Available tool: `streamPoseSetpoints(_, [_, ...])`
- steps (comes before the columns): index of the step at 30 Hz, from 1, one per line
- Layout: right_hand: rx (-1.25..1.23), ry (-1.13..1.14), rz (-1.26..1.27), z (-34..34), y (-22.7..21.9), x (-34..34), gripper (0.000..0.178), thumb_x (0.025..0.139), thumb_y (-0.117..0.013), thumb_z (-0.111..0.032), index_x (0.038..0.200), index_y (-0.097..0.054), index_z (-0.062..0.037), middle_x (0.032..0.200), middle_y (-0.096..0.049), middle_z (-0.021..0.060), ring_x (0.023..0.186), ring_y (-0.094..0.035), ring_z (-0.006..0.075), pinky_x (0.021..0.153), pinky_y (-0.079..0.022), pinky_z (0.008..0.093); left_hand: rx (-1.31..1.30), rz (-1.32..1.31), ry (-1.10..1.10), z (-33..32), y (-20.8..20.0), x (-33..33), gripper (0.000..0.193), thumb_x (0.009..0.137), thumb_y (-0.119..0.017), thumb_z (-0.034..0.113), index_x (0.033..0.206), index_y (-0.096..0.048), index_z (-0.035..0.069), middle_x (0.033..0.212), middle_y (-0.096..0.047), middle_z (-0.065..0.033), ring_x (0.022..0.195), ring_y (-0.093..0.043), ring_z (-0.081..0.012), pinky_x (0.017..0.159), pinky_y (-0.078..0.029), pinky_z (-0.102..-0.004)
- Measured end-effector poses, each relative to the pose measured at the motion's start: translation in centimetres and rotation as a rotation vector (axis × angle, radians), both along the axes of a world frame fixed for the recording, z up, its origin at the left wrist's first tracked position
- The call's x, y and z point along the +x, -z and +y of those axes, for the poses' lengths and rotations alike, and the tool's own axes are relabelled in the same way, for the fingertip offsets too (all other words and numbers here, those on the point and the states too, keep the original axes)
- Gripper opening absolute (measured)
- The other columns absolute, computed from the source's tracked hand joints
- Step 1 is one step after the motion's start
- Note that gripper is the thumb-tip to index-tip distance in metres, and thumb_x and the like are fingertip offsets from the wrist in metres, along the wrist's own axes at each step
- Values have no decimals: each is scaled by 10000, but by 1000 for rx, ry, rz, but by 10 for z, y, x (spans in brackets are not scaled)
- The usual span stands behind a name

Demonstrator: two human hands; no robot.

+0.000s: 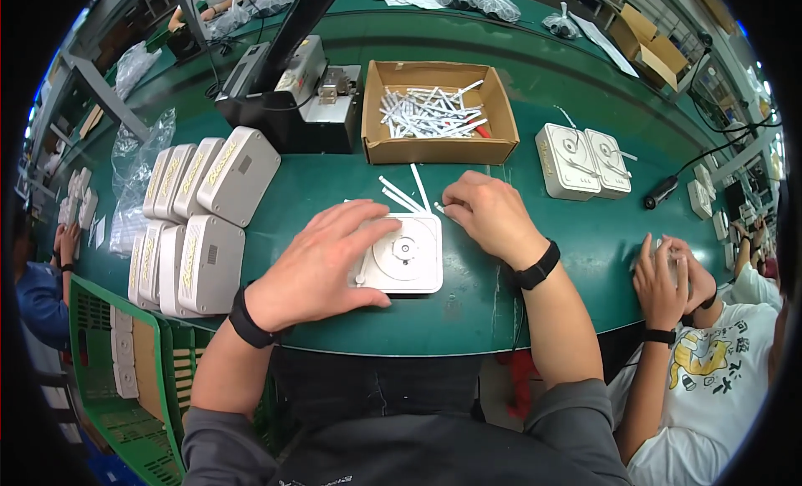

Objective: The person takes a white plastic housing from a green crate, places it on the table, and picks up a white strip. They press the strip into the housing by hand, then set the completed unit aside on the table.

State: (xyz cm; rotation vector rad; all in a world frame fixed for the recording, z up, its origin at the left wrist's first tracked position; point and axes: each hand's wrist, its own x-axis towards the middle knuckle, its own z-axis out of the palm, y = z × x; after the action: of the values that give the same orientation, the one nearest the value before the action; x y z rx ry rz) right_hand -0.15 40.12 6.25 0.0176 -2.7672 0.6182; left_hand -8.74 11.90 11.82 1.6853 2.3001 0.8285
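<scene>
Across the scene, a green table (585, 260). On the left, two rows of pale cases (238, 177). At far centre, a cardboard box (439, 152) of white strips (430, 110). At near centre, the left hand (322, 256), fingers spread apart, resting on a white case (424, 277); right of it, the right hand (493, 214), fingertips pinched together. Flat on the table between both, that round-faced case. Just beyond it, three loose strips (420, 188). In the right fingertips, a tiny white piece (440, 208).
</scene>
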Motion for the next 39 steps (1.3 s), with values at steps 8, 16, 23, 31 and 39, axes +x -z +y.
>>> streamPoseSetpoints(8, [-40, 0, -55, -6, -2, 3, 156, 886, -791, -158, 991, -756, -47, 948, -719, 106, 858, -721, 330, 747, -568, 438, 10, -67, 188, 26, 9, -21, 373, 801, -876, 158, 1149, -748, 115, 1375, -644, -95, 1304, -601, -341, 1081, -498, -450])
streamPoseSetpoints(16, [-33, -39, -66, -10, -4, -8, 131, 900, -762, -132, 995, -749, -42, 948, -719, 117, 864, -711, 358, 749, -565, 445, 171, 94, 173, 31, 20, -12, 246, 818, -841, 137, 1053, -769, 141, 1259, -685, -68, 1199, -659, -296, 1005, -536, -419])
streamPoseSetpoints(23, [-37, -24, -98, -13, -4, -10, 106, 916, -725, -106, 995, -743, -39, 946, -714, 126, 869, -698, 380, 759, -562, 455, 223, 235, 189, 31, 27, -12, 188, 814, -830, 116, 991, -768, 127, 1121, -725, -35, 1118, -700, -253, 937, -559, -401])
streamPoseSetpoints(31, [-9, -77, -68, -15, -5, -7, 103, 937, -697, -79, 1029, -694, -33, 940, -715, 133, 862, -695, 386, 753, -561, 447, 285, 147, 172, 29, 34, -10, 156, 840, -823, 113, 957, -727, 75, 1005, -752, -46, 1002, -742, -242, 869, -575, -390])
streamPoseSetpoints(39, [-188, -51, -53, -10, -9, 4, 129, 977, -681, -50, 1097, -648, -14, 871, -715, 154, 778, -699, 350, 717, -560, 397, 246, 81, 142, 28, 36, -10, 178, 857, -825, 116, 969, -695, 65, 1003, -752, -65, 982, -748, -263, 859, -575, -402])
